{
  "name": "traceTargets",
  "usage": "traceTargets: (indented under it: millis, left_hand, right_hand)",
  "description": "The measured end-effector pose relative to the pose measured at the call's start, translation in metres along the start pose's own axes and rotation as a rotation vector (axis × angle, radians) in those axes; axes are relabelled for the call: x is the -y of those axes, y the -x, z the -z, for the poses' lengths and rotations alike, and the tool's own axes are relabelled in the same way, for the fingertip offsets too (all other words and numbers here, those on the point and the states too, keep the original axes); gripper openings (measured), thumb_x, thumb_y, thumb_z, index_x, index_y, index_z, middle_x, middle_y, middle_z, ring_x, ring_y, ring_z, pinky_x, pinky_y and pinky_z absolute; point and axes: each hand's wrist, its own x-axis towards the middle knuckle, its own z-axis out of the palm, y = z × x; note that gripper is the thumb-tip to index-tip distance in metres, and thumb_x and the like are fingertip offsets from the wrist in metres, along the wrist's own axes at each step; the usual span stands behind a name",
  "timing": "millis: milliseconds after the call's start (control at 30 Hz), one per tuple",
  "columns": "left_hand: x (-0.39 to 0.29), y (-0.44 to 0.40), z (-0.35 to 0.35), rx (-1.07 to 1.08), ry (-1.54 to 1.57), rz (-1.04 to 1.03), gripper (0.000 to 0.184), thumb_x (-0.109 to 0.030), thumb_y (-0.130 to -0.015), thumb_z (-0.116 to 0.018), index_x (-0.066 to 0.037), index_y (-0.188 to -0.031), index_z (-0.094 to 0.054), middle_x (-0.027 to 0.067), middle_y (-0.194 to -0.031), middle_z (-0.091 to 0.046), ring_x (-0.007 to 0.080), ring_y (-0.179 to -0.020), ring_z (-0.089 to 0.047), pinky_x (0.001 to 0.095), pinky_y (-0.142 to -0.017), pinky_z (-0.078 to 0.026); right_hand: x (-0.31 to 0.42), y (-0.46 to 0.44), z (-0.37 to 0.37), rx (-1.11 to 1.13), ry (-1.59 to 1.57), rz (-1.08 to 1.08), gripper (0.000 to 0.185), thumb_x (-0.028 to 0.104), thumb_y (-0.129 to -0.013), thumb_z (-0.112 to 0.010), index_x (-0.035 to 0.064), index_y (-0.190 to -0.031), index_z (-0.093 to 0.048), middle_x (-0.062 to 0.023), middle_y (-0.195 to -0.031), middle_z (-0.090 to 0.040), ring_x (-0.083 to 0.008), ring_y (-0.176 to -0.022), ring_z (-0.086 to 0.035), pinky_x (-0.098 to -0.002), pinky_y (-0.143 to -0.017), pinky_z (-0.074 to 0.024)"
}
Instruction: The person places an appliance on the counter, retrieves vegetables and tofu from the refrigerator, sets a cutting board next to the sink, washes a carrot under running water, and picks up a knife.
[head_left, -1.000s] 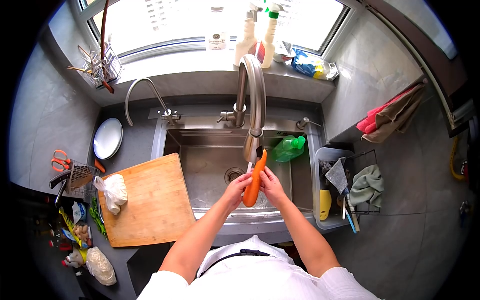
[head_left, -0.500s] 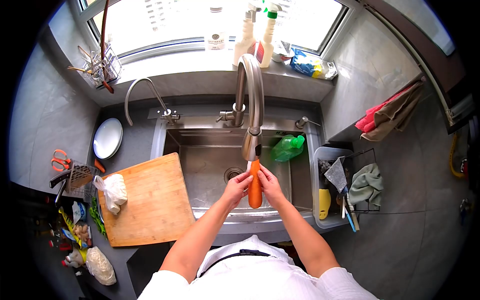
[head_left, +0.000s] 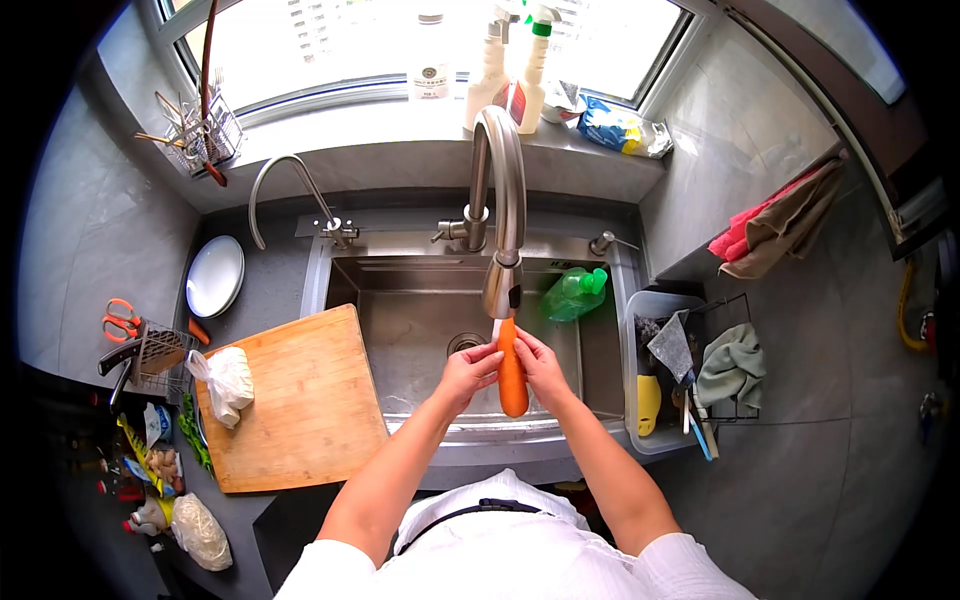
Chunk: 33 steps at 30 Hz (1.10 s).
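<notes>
Both hands hold an orange carrot [head_left: 513, 385] upright, thick end down, over the front part of the steel sink [head_left: 410, 320]. My left hand [head_left: 470, 373] has its fingers closed on the carrot's left side. From the right, my right hand [head_left: 540, 368] pinches it near the middle. Directly above, the spray head of the tall faucet [head_left: 501, 285] hides the carrot's upper tip. A pale sliver shows beside that tip; I cannot tell if it is water. Behind my right hand, a green bottle [head_left: 575, 295] lies tilted in the sink.
A wooden cutting board [head_left: 300, 410] bearing a white plastic bag [head_left: 228, 385] overlaps the sink's left edge. White plates [head_left: 215, 277] stand behind it. To the right sits a grey bin [head_left: 640, 440] of cloths and brushes. Spray bottles [head_left: 488, 85] line the windowsill.
The carrot's lower end has swung slightly to the right. Both hands keep their hold on it in nearly the same place under the faucet.
</notes>
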Motion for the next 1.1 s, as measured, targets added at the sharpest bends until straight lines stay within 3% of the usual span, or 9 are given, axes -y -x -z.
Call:
traceTargets:
  millis: [333, 533, 633, 667, 767, 833, 933, 1067, 1100]
  left_hand:
    - [-0.002, 0.001, 0.004, 0.004, -0.101, -0.009, 0.039, -0.020, -0.088, -0.068, -0.002, -0.121, -0.058, 0.0054, -0.108, -0.065, 0.0131, -0.099, -0.062, 0.0298, -0.087, -0.052]
    - [-0.003, 0.010, 0.003, 0.042, 0.010, 0.047, 0.035, -0.022, -0.090, -0.065, -0.006, -0.121, -0.057, 0.0041, -0.110, -0.064, 0.0130, -0.099, -0.062, 0.0293, -0.086, -0.051]
    - [0.012, 0.000, -0.013, -0.022, -0.120, -0.078, 0.032, -0.029, -0.094, -0.059, -0.009, -0.119, -0.053, 0.0016, -0.106, -0.060, 0.0113, -0.097, -0.058, 0.0292, -0.081, -0.048]
    - [0.031, -0.019, -0.009, -0.103, -0.094, -0.171, 0.030, -0.031, -0.097, -0.054, -0.008, -0.116, -0.053, 0.0023, -0.100, -0.059, 0.0119, -0.091, -0.057, 0.0283, -0.077, -0.048]
    - [0.035, -0.028, -0.020, -0.342, 0.011, -0.113, 0.028, -0.033, -0.101, -0.044, -0.006, -0.100, -0.051, 0.0047, -0.091, -0.057, 0.0130, -0.081, -0.056, 0.0280, -0.068, -0.047]
    - [0.037, -0.037, -0.020, -0.355, 0.155, -0.135, 0.024, -0.027, -0.098, -0.050, -0.004, -0.105, -0.045, 0.0062, -0.089, -0.056, 0.0149, -0.081, -0.057, 0.0289, -0.071, -0.050]
    - [0.040, -0.032, -0.040, -0.392, -0.023, -0.335, 0.029, -0.015, -0.091, -0.061, -0.004, -0.110, -0.041, 0.0062, -0.091, -0.056, 0.0147, -0.083, -0.057, 0.0294, -0.074, -0.051]
    - [0.023, -0.027, -0.043, -0.294, -0.183, -0.350, 0.037, -0.004, -0.083, -0.068, -0.006, -0.109, -0.042, 0.0049, -0.094, -0.056, 0.0135, -0.082, -0.057, 0.0287, -0.074, -0.050]
    - [0.025, -0.034, -0.036, -0.277, -0.199, -0.316, 0.028, -0.011, -0.087, -0.065, -0.008, -0.106, -0.044, 0.0044, -0.089, -0.057, 0.0148, -0.078, -0.057, 0.0294, -0.071, -0.051]
  right_hand:
    - [0.005, 0.003, -0.006, 0.021, 0.003, 0.027, 0.039, 0.019, -0.098, -0.051, 0.0025, -0.134, -0.048, -0.0062, -0.119, -0.060, -0.0111, -0.101, -0.059, -0.0254, -0.086, -0.0500]
    - [0.002, 0.005, -0.004, 0.007, 0.061, 0.022, 0.039, 0.018, -0.099, -0.050, 0.0019, -0.134, -0.049, -0.0057, -0.122, -0.058, -0.0106, -0.105, -0.057, -0.0249, -0.088, -0.0481]
    - [-0.003, 0.005, -0.012, 0.036, 0.117, 0.058, 0.040, 0.020, -0.100, -0.046, 0.0014, -0.136, -0.047, -0.0057, -0.132, -0.051, -0.0118, -0.115, -0.050, -0.0259, -0.097, -0.0426]
    - [-0.009, 0.007, -0.012, 0.100, 0.214, 0.013, 0.043, 0.017, -0.101, -0.042, 0.0015, -0.140, -0.039, -0.0065, -0.138, -0.046, -0.0150, -0.122, -0.045, -0.0290, -0.101, -0.0395]
    - [-0.031, 0.023, -0.009, 0.066, 0.670, 0.224, 0.068, 0.021, -0.089, -0.058, 0.0022, -0.146, -0.025, -0.0157, -0.136, -0.047, -0.0271, -0.128, -0.044, -0.0357, -0.102, -0.0393]
    - [0.003, 0.052, -0.020, 0.012, 1.084, 0.373, 0.083, 0.023, -0.080, -0.066, 0.0016, -0.146, -0.020, -0.0224, -0.130, -0.051, -0.0354, -0.124, -0.047, -0.0393, -0.101, -0.0412]
    - [0.011, 0.057, -0.021, 0.001, 1.077, 0.063, 0.092, 0.021, -0.073, -0.071, 0.0011, -0.145, -0.018, -0.0244, -0.121, -0.056, -0.0419, -0.112, -0.054, -0.0431, -0.092, -0.0467]
    - [-0.013, 0.045, -0.004, -0.007, 0.645, 0.156, 0.089, 0.022, -0.075, -0.073, 0.0013, -0.143, -0.020, -0.0189, -0.109, -0.062, -0.0316, -0.090, -0.065, -0.0392, -0.071, -0.0528]
    - [0.020, 0.055, -0.014, 0.081, 0.398, -0.210, 0.080, 0.021, -0.080, -0.070, 0.0040, -0.142, -0.023, -0.0125, -0.100, -0.061, -0.0176, -0.077, -0.062, -0.0281, -0.054, -0.0487]
